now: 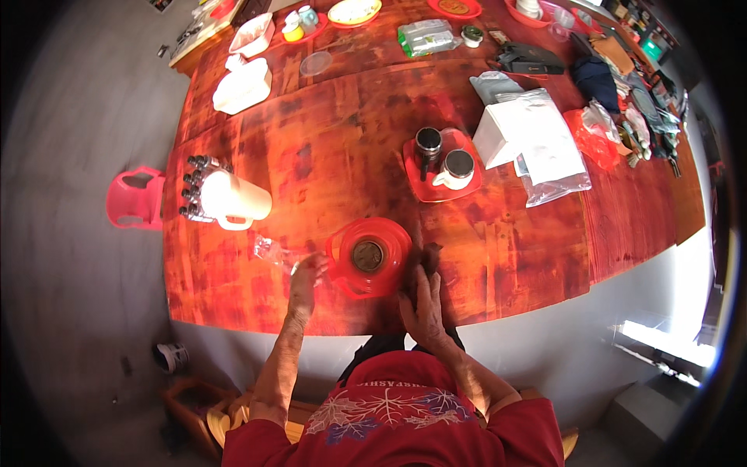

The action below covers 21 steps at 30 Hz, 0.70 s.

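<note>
Close to the table's front edge stands a red plastic dish (393, 268) with a rim handle. In its middle sits a round, dark-topped piece (367, 255), maybe a cup or lid. My left hand (309, 282) is at the dish's left side, fingers drawn together at the end of a crumpled clear plastic wrapper (272, 251). To the right of the dish, my right hand (424, 306) has its fingers stretched forward, apart from one another and holding nothing visible. A dark patch beyond its fingertips is hard to tell from shadow.
At left stand a cream pitcher (247, 198) and several dark-capped bottles (198, 187). Ahead, a red tray (424, 189) bears a black-lidded flask (428, 140) and a white mug (454, 173). White packages (545, 136) lie at right; a pink chair (128, 198) stands left of the table.
</note>
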Tool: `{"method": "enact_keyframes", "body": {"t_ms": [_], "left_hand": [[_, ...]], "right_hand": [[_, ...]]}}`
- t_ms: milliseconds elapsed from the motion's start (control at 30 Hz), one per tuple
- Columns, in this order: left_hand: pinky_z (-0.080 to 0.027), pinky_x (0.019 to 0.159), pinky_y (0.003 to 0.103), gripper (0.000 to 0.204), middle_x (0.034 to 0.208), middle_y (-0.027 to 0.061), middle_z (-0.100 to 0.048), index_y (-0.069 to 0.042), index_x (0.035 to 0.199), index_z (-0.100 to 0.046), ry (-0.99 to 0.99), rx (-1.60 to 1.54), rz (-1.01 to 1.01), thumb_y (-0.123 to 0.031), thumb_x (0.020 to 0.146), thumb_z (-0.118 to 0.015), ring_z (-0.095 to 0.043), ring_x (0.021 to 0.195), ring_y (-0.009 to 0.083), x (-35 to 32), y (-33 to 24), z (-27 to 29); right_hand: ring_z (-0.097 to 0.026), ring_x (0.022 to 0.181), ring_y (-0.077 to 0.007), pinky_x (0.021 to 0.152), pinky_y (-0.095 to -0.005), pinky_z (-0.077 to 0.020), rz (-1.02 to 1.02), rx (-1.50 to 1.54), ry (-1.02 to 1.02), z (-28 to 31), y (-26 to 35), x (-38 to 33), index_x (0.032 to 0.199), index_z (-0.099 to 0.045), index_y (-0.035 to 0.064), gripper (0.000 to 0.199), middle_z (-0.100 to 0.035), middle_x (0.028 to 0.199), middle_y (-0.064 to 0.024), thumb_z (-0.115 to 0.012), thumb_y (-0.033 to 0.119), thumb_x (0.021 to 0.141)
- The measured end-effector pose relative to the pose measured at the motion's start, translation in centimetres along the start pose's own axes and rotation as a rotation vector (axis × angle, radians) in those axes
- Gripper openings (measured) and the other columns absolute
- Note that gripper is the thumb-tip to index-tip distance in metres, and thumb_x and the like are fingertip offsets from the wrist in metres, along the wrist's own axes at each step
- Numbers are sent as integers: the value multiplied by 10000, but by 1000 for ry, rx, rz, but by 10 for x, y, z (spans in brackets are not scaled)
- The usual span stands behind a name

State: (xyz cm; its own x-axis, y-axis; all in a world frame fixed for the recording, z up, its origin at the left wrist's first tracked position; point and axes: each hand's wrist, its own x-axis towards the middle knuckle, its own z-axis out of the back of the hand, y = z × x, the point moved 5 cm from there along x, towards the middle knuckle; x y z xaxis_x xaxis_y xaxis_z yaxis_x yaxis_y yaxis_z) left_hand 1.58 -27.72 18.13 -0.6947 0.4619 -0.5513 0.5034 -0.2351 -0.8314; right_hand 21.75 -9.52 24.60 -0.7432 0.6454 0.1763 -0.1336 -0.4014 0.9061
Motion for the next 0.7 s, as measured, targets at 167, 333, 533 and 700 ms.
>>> {"method": "enact_keyframes", "body": {"t_ms": [167, 333, 533, 700], "left_hand": [[-450, 675, 262, 436, 1072, 30, -572, -48, 1182, -519, 88, -54, -76, -209, 777, -537, -535, 849, 156, 12, 5, -1], [-476, 694, 297, 408, 1084, 33, -585, -81, 1195, -528, 162, -398, 214, -172, 797, -522, -558, 849, 171, 24, 17, -1], [-489, 743, 334, 316, 1049, 20, -622, -101, 1154, -571, 411, -579, 69, -94, 844, -511, -587, 986, 187, -10, -21, 18], [-466, 876, 353, 391, 1197, 80, -571, -78, 1245, -508, 624, -434, -228, -7, 861, -504, -562, 1080, 227, -53, -96, -31]], "right_hand": [[-565, 967, -212, 811, -321, -473, -648, 738, 65, -28, -38, -36, 1230, -453, -19, 435, -576, 1078, -115, -571, 102, 830], [-556, 681, -122, 582, -294, -489, -1059, 1209, 157, -63, -31, -49, 1220, -492, 97, 389, -567, 865, 2, -548, 58, 837], [-385, 509, -28, 449, -226, -410, -859, 1325, 263, -38, -4, -63, 1310, -417, 116, 484, -388, 621, 69, -519, 26, 846], [-487, 594, -76, 498, -224, -455, -814, 1484, 146, -20, 33, -53, 1311, -410, 98, 505, -491, 774, 9, -499, 9, 822]]}}
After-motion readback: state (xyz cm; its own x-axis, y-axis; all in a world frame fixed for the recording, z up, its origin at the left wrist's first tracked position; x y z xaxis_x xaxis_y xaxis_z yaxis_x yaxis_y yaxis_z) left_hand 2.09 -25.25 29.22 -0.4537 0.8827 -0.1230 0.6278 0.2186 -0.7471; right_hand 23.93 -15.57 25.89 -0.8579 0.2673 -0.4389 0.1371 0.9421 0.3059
